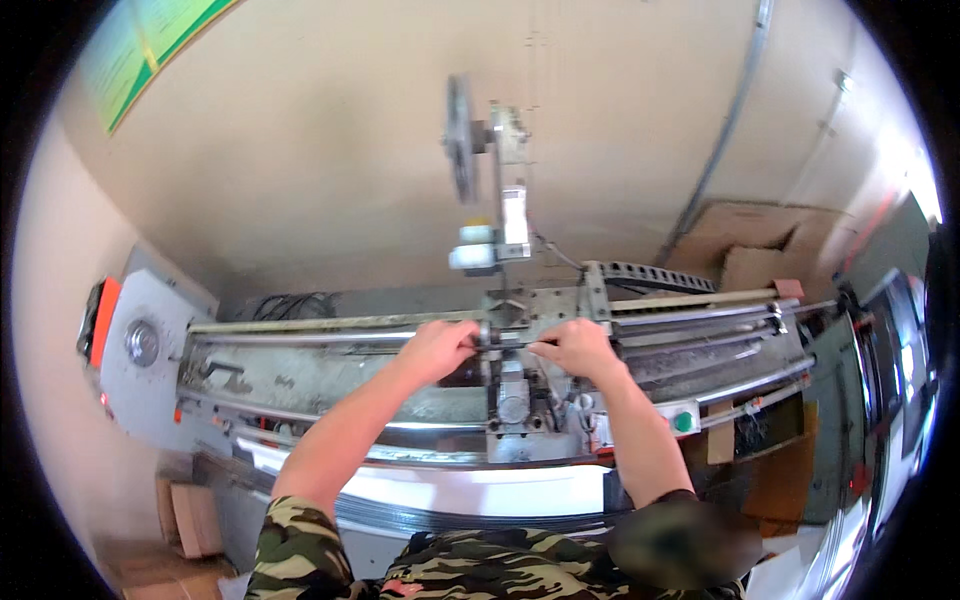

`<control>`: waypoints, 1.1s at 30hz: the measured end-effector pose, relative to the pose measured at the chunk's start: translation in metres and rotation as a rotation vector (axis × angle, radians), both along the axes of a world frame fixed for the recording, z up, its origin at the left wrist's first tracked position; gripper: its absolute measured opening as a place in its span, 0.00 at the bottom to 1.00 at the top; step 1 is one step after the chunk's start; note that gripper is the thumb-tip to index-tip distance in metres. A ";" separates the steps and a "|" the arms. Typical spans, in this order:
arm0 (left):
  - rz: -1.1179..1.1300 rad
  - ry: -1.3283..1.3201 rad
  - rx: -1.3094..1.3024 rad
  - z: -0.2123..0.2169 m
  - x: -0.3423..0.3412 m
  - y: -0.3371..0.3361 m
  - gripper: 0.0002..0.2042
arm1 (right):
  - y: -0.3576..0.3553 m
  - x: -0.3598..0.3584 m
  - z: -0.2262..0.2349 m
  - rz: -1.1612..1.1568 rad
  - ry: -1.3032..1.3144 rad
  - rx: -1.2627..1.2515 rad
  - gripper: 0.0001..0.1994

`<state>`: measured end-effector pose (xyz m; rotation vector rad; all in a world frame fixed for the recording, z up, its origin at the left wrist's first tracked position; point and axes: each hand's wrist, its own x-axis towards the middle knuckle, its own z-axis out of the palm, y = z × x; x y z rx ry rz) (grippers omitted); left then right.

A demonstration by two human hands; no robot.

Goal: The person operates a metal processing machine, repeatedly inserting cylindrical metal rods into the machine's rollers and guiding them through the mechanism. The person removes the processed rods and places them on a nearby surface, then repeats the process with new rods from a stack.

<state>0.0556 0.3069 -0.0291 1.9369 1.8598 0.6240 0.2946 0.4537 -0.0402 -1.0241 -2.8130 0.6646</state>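
Observation:
Both my hands are at the metal carriage (540, 440) of a long rail machine. My left hand (442, 350) is closed at the left side of a small round metal roller (487, 335), fingers pinched together. Just across the carriage's middle, my right hand (578, 348) is also closed, thumb and fingertips pointing left. A thin dark piece seems to run between the fingertips, too small to name. Below the hands sits a silvery cylindrical part (514, 395) with dark wires beside it. What each hand grips is mostly hidden by its own fingers.
Metal guide rods (300, 338) run left and right of the carriage. Above it stands an upright post with a spool-like wheel (460, 138). A green button (683, 422) is near my right forearm. White sheet material (470, 490) lies in front; cardboard (750, 235) leans at the back right.

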 end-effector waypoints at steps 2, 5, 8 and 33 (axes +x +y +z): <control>-0.097 0.430 0.063 -0.004 0.004 0.000 0.10 | 0.007 -0.004 -0.013 0.026 0.019 0.009 0.18; -0.125 0.576 -0.098 -0.002 0.019 0.010 0.07 | 0.008 0.001 -0.017 -0.013 0.064 -0.029 0.19; -0.144 0.556 -0.118 0.001 0.018 0.022 0.08 | 0.000 0.024 -0.028 -0.005 0.506 0.326 0.29; 0.223 -0.138 0.116 -0.051 0.000 -0.022 0.10 | -0.003 0.024 -0.016 0.080 -0.140 0.021 0.16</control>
